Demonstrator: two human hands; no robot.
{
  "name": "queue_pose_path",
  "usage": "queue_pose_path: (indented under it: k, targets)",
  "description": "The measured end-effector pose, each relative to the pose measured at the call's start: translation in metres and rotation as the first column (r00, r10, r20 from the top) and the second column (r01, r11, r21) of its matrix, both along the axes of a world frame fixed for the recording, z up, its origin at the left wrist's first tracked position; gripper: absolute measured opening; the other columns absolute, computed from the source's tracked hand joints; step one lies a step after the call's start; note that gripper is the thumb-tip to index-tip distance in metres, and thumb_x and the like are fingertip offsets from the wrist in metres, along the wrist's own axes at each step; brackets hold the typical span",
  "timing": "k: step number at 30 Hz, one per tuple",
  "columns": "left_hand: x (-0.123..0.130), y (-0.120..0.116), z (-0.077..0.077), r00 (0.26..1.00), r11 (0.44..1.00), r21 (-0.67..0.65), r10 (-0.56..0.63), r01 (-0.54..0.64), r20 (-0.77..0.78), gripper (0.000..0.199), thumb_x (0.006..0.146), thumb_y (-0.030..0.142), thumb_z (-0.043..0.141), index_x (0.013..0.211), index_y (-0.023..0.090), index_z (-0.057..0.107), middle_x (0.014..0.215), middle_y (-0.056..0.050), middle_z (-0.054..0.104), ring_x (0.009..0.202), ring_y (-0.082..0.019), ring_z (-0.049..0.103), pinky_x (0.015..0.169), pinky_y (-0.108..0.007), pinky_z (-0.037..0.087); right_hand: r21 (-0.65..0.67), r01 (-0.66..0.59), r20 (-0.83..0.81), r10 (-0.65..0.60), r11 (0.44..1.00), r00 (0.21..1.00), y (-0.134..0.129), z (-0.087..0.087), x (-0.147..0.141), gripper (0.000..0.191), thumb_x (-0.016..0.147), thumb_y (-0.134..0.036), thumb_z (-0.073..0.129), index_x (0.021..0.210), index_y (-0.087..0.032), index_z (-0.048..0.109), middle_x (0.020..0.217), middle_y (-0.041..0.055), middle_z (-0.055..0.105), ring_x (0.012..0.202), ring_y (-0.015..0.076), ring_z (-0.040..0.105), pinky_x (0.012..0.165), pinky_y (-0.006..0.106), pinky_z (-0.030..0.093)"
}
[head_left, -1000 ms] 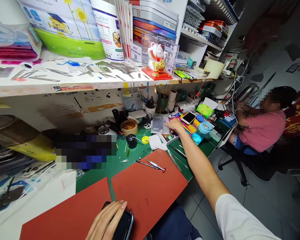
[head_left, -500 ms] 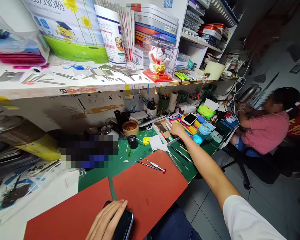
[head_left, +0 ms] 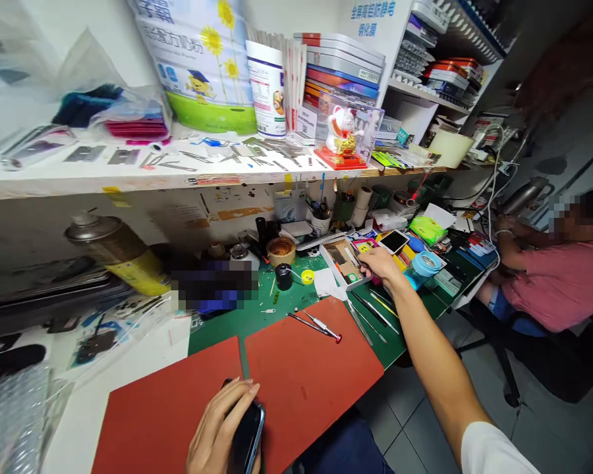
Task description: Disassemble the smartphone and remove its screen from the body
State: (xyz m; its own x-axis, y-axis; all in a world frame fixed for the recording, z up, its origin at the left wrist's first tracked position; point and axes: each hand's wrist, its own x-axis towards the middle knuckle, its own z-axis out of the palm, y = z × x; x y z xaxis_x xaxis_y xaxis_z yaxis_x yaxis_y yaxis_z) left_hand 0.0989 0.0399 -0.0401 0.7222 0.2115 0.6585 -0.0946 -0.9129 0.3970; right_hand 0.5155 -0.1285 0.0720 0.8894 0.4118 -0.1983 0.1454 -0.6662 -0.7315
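Note:
My left hand (head_left: pixel 220 424) is wrapped round a dark smartphone (head_left: pixel 250 438) at the front edge of the red mats, fingers over its upper end. At the right end of an open white box (head_left: pixel 329 263), my right hand (head_left: pixel 381 264) has its fingers pinched together; something small and dark shows at the fingertips, too small to name. Flat dark and brown pieces lie in the box. A red-tipped screwdriver (head_left: pixel 326 326) and black tweezers (head_left: pixel 306 323) rest on the right red mat (head_left: pixel 311 375). Beside my right hand lies a white-framed phone (head_left: pixel 394 241).
A blue-lidded bottle (head_left: pixel 422 268) stands right of my right hand. Several thin tools lie along the mat's right edge. A spray can (head_left: pixel 113 250) and a roll of tape (head_left: pixel 281 251) stand beneath the white shelf (head_left: pixel 257 174). A co-worker (head_left: pixel 563 276) sits at the far right.
The view has swung left, so things sit further right. My right hand has drawn back slightly to the box's right edge. My left hand still holds the smartphone.

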Motion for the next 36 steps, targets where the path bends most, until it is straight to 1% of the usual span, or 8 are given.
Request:
queue_pose_path:
  k: [3, 5, 8, 13, 15, 19, 24, 36]
  targets:
    - [0.004, -0.005, 0.003, 0.997, 0.993, -0.085, 0.080, -0.078, 0.021, 0.057, 0.099, 0.019, 0.059, 0.155, 0.029, 0.051, 0.136, -0.013, 0.065, 0.135, -0.034, 0.064, 0.104, -0.049, 0.061, 0.262, -0.011, 0.010, 0.009, 0.965, 1.000, -0.022, 0.002, -0.044, 0.038, 0.098, -0.051, 0.077, 0.106, -0.014, 0.075, 0.081, 0.0017, 0.071, 0.068, 0.0172, 0.067, 0.062, 0.030, 0.057]
    - [0.005, -0.009, 0.010, 0.991, 0.981, -0.141, 0.136, -0.133, 0.012, 0.055, 0.099, 0.020, 0.059, 0.152, 0.026, 0.050, 0.135, -0.014, 0.063, 0.134, -0.034, 0.063, 0.105, -0.050, 0.060, 0.408, -0.050, 0.004, 0.053, 0.912, 0.999, -0.032, 0.000, -0.078, 0.045, 0.087, -0.059, 0.084, 0.102, -0.016, 0.077, 0.071, -0.0025, 0.066, 0.059, 0.0149, 0.061, 0.054, 0.027, 0.049]
    - [0.004, -0.015, 0.025, 0.976, 0.947, -0.237, 0.219, -0.215, -0.010, 0.049, 0.102, 0.024, 0.058, 0.150, 0.023, 0.047, 0.134, -0.015, 0.059, 0.127, -0.031, 0.063, 0.106, -0.050, 0.058, 0.546, -0.105, -0.036, 0.148, 0.831, 0.988, -0.035, -0.004, -0.124, 0.048, 0.084, -0.063, 0.085, 0.095, -0.018, 0.075, 0.079, 0.0002, 0.071, 0.059, 0.0127, 0.061, 0.050, 0.025, 0.047]
    - [0.004, -0.025, 0.044, 0.971, 0.907, -0.347, 0.229, -0.240, -0.072, 0.050, 0.099, 0.027, 0.062, 0.146, 0.022, 0.045, 0.129, -0.014, 0.054, 0.120, -0.028, 0.061, 0.102, -0.047, 0.058, 0.770, -0.007, -0.215, 0.269, 0.638, 0.939, -0.023, 0.005, -0.190, 0.035, 0.097, -0.053, 0.078, 0.100, -0.020, 0.065, 0.086, 0.0056, 0.079, 0.050, 0.0139, 0.067, 0.039, 0.022, 0.050]
    - [0.005, -0.029, 0.047, 0.974, 0.908, -0.351, 0.219, -0.227, -0.064, 0.050, 0.096, 0.024, 0.065, 0.143, 0.022, 0.047, 0.128, -0.014, 0.054, 0.118, -0.028, 0.061, 0.101, -0.046, 0.057, 0.810, -0.074, -0.133, 0.305, 0.581, 0.943, -0.020, 0.013, -0.217, 0.028, 0.099, -0.042, 0.078, 0.113, -0.023, 0.062, 0.091, 0.0045, 0.081, 0.055, 0.0156, 0.073, 0.044, 0.023, 0.058]
    - [0.009, -0.035, 0.045, 0.979, 0.916, -0.349, 0.205, -0.197, -0.015, 0.049, 0.094, 0.022, 0.065, 0.139, 0.023, 0.048, 0.125, -0.013, 0.058, 0.117, -0.028, 0.062, 0.099, -0.046, 0.057, 0.807, -0.317, 0.212, 0.256, 0.499, 0.943, -0.019, 0.024, -0.261, 0.036, 0.103, -0.022, 0.074, 0.133, -0.029, 0.055, 0.103, 0.0039, 0.083, 0.065, 0.0165, 0.079, 0.058, 0.028, 0.070]
    - [0.012, -0.036, 0.040, 0.981, 0.923, -0.341, 0.195, -0.177, 0.020, 0.049, 0.091, 0.018, 0.062, 0.138, 0.023, 0.048, 0.122, -0.011, 0.060, 0.113, -0.028, 0.062, 0.098, -0.047, 0.056, 0.776, -0.486, 0.427, 0.232, 0.402, 0.874, -0.015, 0.017, -0.278, 0.043, 0.103, -0.008, 0.067, 0.138, -0.028, 0.055, 0.114, 0.0060, 0.081, 0.077, 0.0153, 0.080, 0.069, 0.030, 0.073]
    - [0.017, -0.034, 0.036, 0.981, 0.919, -0.356, 0.194, -0.171, 0.028, 0.049, 0.089, 0.017, 0.059, 0.137, 0.023, 0.049, 0.120, -0.011, 0.061, 0.109, -0.027, 0.061, 0.095, -0.046, 0.056, 0.749, -0.513, 0.449, 0.248, 0.419, 0.859, -0.011, 0.007, -0.274, 0.052, 0.099, 0.001, 0.066, 0.143, -0.027, 0.055, 0.117, 0.0065, 0.079, 0.083, 0.0142, 0.080, 0.073, 0.028, 0.072]
